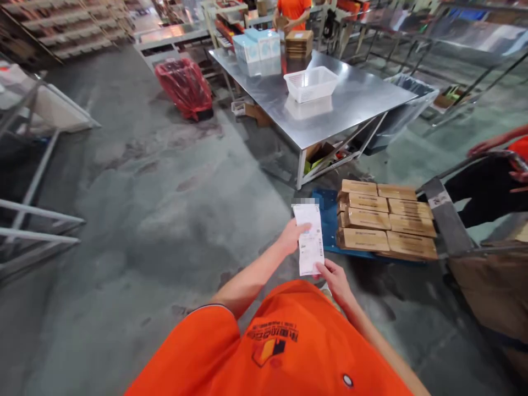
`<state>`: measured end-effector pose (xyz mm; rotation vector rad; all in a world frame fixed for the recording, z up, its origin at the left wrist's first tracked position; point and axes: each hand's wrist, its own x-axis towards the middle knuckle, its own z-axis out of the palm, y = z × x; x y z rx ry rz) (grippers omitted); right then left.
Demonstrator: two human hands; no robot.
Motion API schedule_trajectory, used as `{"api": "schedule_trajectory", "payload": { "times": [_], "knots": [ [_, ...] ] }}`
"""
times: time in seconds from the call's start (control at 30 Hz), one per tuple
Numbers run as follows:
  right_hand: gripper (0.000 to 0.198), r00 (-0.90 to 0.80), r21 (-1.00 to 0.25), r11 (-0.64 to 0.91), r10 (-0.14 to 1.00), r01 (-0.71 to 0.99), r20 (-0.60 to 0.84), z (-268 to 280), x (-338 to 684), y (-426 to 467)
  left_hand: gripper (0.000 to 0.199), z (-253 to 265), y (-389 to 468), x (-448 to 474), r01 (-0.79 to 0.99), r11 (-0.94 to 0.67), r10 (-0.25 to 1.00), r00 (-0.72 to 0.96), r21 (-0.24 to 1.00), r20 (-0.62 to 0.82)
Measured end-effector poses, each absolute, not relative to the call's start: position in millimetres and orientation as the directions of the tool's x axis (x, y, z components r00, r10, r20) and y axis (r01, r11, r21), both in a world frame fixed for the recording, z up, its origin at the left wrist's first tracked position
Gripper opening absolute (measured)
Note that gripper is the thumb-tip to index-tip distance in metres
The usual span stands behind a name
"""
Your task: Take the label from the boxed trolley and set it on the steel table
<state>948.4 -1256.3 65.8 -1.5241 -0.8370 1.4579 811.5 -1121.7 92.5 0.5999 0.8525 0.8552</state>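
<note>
— Paper slip [310, 239]: which way does it run?
— Long axis up and away from the person, held in the air in front of the orange shirt [280, 346]. The left hand [291, 236] pinches its left edge, the right hand [336, 279] its bottom corner.
— Below?
— Grey concrete floor [144, 209], wide and bare to the left.
— Ahead?
— Stacked cardboard boxes [385, 225] on a blue cart [329, 223], near the steel table [330, 110] bearing a white basket [311, 83].

Steel table [350, 104], grey concrete floor [157, 209]
</note>
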Motion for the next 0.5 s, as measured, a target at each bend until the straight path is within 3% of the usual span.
{"api": "schedule_trajectory", "payload": {
  "times": [0.5],
  "knots": [
    [0.065,0.109,-0.880,-0.468,0.874,-0.081,-0.474,62,951,-1263,0.039,113,-1066,807,-0.579,0.413,0.907,0.332,0.703,-0.260]
  ]
}}
